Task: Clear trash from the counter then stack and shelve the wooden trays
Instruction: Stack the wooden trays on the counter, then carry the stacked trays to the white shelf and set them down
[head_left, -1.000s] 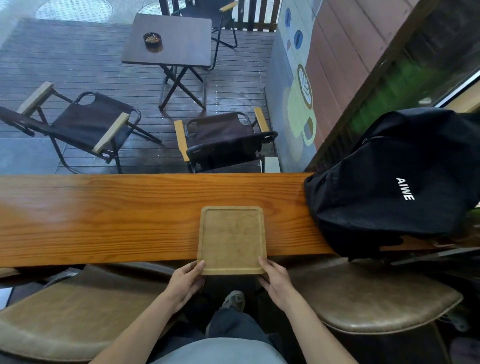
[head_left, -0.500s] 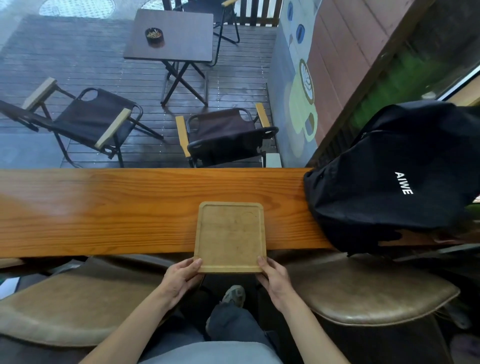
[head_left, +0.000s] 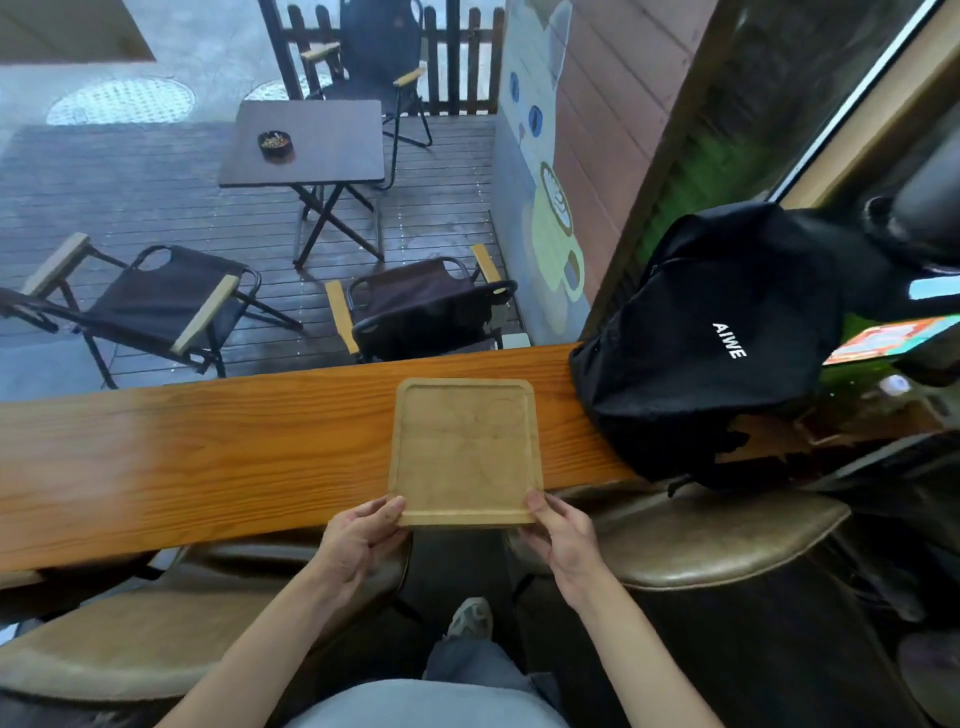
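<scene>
Head view: one wooden tray (head_left: 464, 451) is seen on the long wooden tabletop (head_left: 208, 457), its near edge overhanging the tabletop's near edge. Two hands are held at that edge. The left hand (head_left: 358, 543) is closed on the near left corner, thumb on the rim and fingers (head_left: 387, 540) curled beneath; the right hand (head_left: 563, 540) is clamped on the near right corner the same way. One black backpack (head_left: 717, 343) is set on the tabletop just right of the tray, close to its far right corner but apart from it. Left of the tray a long bare stretch of tabletop is left open. Two padded stools (head_left: 691, 545) are seen below the near edge, one on each side of the person's legs.
</scene>
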